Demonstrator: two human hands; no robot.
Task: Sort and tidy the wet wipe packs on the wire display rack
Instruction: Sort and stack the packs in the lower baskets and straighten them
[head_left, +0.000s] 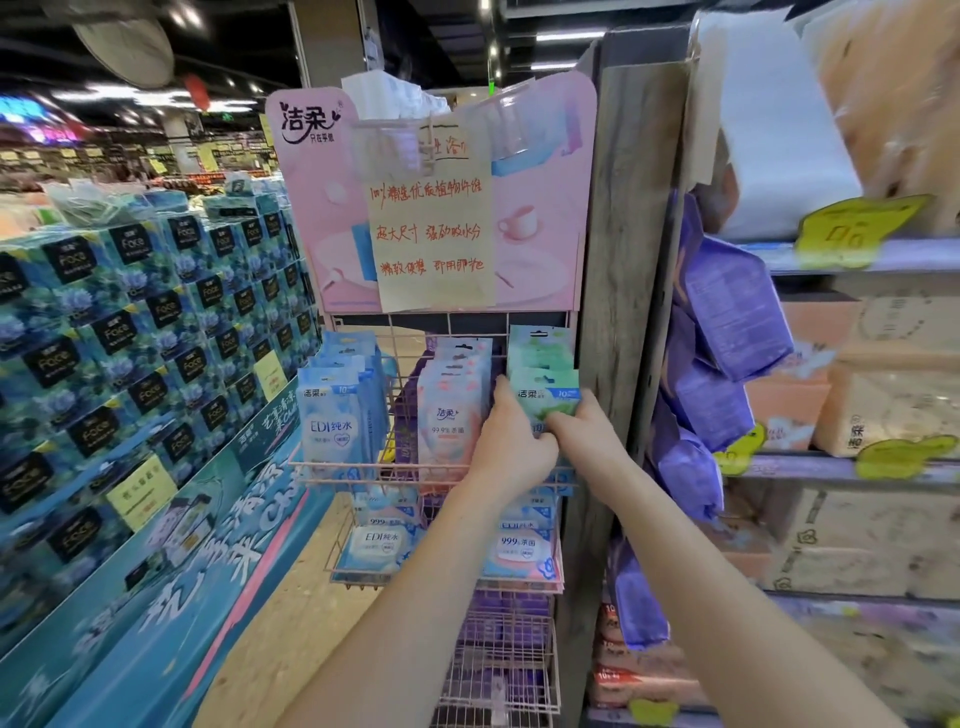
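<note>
As both hands hold a green wet wipe pack (546, 397) at the front of the right-hand row, the upper basket of the pink wire rack (384, 472) shows blue packs (332, 421) on the left and pink packs (451, 421) in the middle. The left hand (511, 441) has its grip clamped on the pack's left edge, and the right hand (587, 434) on its lower front. More packs (379, 540) lie in the basket beneath.
</note>
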